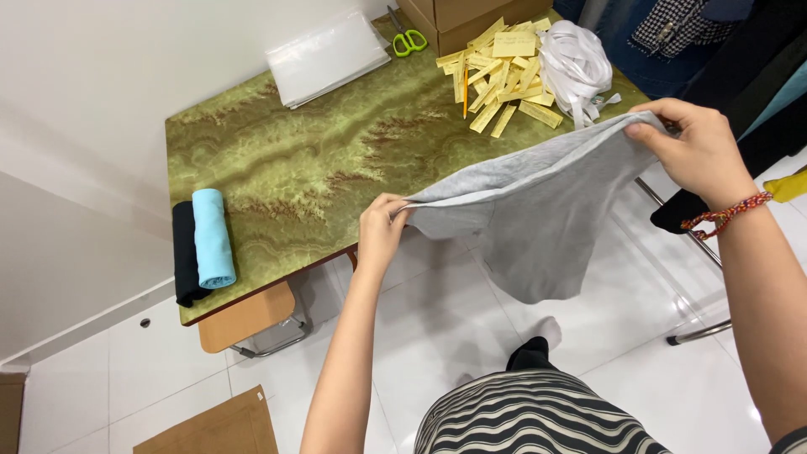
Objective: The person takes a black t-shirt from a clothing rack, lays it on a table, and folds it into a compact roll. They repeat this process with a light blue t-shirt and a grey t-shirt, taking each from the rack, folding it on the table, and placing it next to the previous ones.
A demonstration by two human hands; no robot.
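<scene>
— What are the hands doing?

— Both hold a grey garment stretched between them, in the air over the near edge of the surface and the white tiled floor. The left hand has its grip pressed together, pinching one corner of the cloth between thumb and fingers. The right hand pinches the opposite end the same way, fingers curled over the fabric's edge; a braided red bracelet sits on that wrist.

— How does the cloth hang?

— Its top edge runs taut from hand to hand, rising toward the right; the rest sags below into a loose point above the floor.

— And on the surface itself?

— It is green with a marbled pattern. At its left end lie two rolled cloths touching side by side, a light blue roll and a black roll. At the far end there is a stack of clear plastic bags, green-handled scissors, a heap of yellow paper tags with a pencil on them, and just beside those a bundle of white ribbon. Cardboard boxes stand behind the tags.

— Anything underneath?

— A wooden stool sits under the left end.
</scene>
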